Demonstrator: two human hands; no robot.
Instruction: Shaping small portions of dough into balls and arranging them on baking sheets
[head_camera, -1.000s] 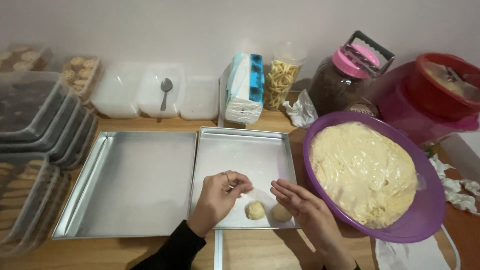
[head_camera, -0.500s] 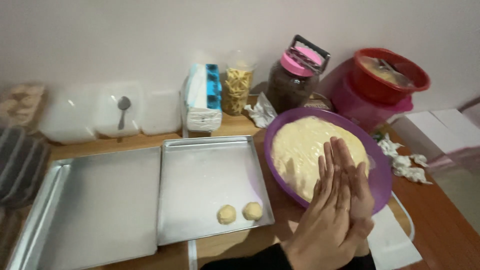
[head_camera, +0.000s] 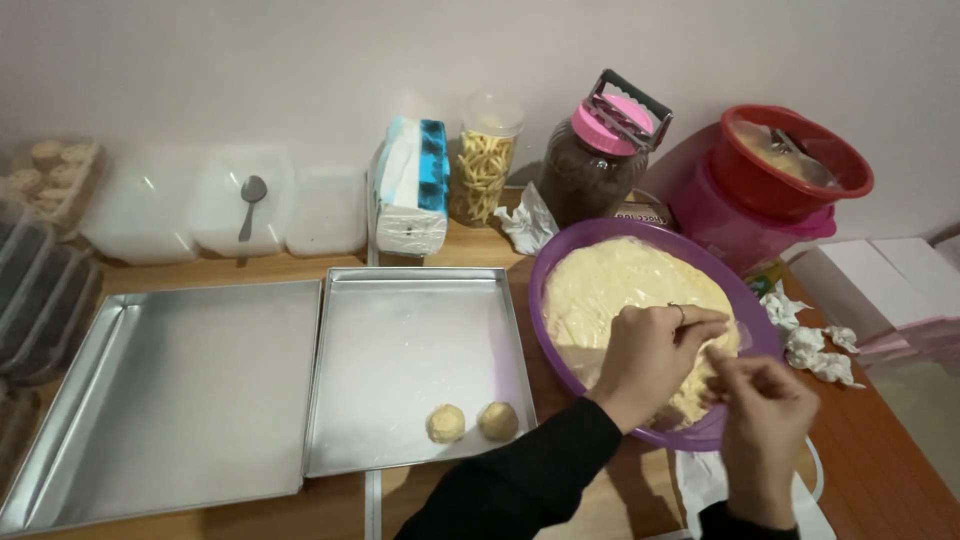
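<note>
A purple bowl (head_camera: 560, 265) full of pale yellow dough (head_camera: 620, 290) stands at the right of the wooden table. My left hand (head_camera: 650, 355), with a ring and a black sleeve, reaches into the bowl, its fingers closed on the dough near the front rim. Just to its right, my right hand (head_camera: 765, 425) has its fingers curled and its fingertips pinched at the same spot; whether it holds any dough is unclear. Two dough balls (head_camera: 470, 422) lie side by side at the front edge of the smaller metal tray (head_camera: 400, 330).
A larger bare metal tray (head_camera: 180, 390) lies left. Along the wall stand clear lidded boxes, one with a spoon (head_camera: 250, 200) on it, a tissue pack (head_camera: 410, 190), a jar of sticks (head_camera: 482, 165), a dark pink-lidded jar (head_camera: 590, 170) and a red bowl (head_camera: 790, 165). Crumpled tissues (head_camera: 815, 340) sit right.
One second ago my hands were at the two dough balls on the tray. Half a second ago they were pressed palm to palm. Now both are at the dough in the bowl.
</note>
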